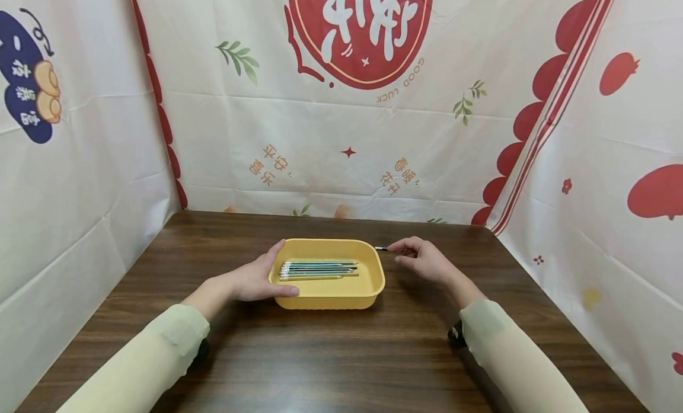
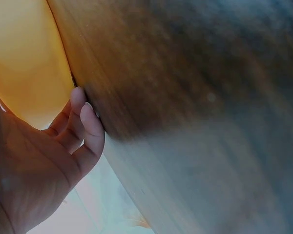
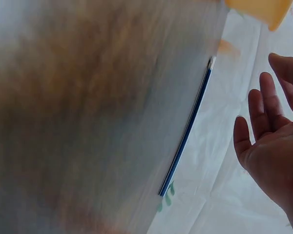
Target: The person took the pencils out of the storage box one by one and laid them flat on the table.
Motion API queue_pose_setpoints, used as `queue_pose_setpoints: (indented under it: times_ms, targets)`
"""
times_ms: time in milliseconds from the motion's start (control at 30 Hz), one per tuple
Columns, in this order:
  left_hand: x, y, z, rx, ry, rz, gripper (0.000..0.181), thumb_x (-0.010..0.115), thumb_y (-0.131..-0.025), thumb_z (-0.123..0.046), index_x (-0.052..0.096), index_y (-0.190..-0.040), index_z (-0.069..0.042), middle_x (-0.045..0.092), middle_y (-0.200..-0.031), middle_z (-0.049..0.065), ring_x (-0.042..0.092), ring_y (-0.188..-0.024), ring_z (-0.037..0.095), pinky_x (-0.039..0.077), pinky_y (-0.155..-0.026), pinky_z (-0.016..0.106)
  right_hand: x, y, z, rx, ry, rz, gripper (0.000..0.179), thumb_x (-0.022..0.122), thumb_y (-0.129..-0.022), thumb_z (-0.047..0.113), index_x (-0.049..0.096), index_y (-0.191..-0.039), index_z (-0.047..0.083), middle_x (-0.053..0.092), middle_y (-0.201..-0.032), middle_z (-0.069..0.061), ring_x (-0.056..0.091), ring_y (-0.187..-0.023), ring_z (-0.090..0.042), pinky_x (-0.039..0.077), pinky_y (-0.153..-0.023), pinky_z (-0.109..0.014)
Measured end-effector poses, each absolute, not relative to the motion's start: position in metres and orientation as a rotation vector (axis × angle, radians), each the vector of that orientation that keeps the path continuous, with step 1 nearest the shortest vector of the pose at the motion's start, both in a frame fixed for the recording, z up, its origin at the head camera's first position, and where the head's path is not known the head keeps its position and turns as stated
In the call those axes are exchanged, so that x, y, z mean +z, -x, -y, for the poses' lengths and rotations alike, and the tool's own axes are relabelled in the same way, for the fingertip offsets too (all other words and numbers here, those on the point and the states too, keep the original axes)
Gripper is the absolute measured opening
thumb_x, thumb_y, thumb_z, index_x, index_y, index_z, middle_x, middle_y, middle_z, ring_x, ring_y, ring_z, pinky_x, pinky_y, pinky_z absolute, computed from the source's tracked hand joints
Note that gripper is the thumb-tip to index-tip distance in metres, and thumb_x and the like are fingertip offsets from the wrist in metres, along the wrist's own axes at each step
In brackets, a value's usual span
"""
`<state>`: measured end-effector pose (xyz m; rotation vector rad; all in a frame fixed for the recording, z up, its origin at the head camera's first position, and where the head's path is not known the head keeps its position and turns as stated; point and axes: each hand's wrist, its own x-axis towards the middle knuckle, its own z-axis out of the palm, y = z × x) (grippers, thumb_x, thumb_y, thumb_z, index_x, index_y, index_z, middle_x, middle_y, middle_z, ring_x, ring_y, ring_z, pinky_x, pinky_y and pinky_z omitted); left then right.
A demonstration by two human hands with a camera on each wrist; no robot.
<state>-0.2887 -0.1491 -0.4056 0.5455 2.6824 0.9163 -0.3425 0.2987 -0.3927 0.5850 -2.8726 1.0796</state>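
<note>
My left hand (image 1: 255,279) grips the left end of a yellow plastic basket (image 1: 326,303), thumb over the near rim and fingers along the far side. Several pencils (image 1: 315,271) lie side by side in the basket, their white ends toward the left. My right hand (image 1: 425,260) hovers just right of the basket, fingers loosely bent. Below it in the right wrist view, a dark blue pencil (image 3: 185,129) lies on the table, apart from the fingers. In the head view those fingers cover most of that pencil; its light end shows by the basket's rim.
A dark brown wooden table (image 1: 315,359) holds everything. White printed cloth (image 1: 320,128) hangs behind its far edge and along both sides. A dark band (image 1: 457,335) shows at my right wrist.
</note>
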Motion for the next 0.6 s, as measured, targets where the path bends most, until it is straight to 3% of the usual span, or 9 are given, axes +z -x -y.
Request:
queue_pose_setpoints:
  times_ms: [233,600]
  targets:
    - [-0.406,0.289,0.149,0.928,-0.558,-2.677,0.135,0.077,-0.089,-0.075,-0.006,-0.177,-0.016,0.016,-0.182,0.026,0.026,-0.166,0.046,0.028,-0.131,0.068,-0.385,0.328,-0.293,1.224,-0.574,2.740,0.026,0.075,-0.104,0.013,0.078,-0.130,0.010,0.073,-0.122,-0.014,0.060,-0.103,-0.023,0.052,-0.083,-0.027]
    - [-0.407,0.288,0.149,0.909,-0.548,-2.686,0.136,0.076,-0.089,-0.077,-0.007,-0.177,-0.018,0.015,-0.181,0.028,0.024,-0.166,0.048,0.028,-0.130,0.068,-0.369,0.316,-0.270,1.423,-0.629,2.687,0.031,0.076,-0.105,0.019,0.075,-0.135,0.011,0.076,-0.128,-0.015,0.068,-0.105,-0.021,0.060,-0.085,-0.030]
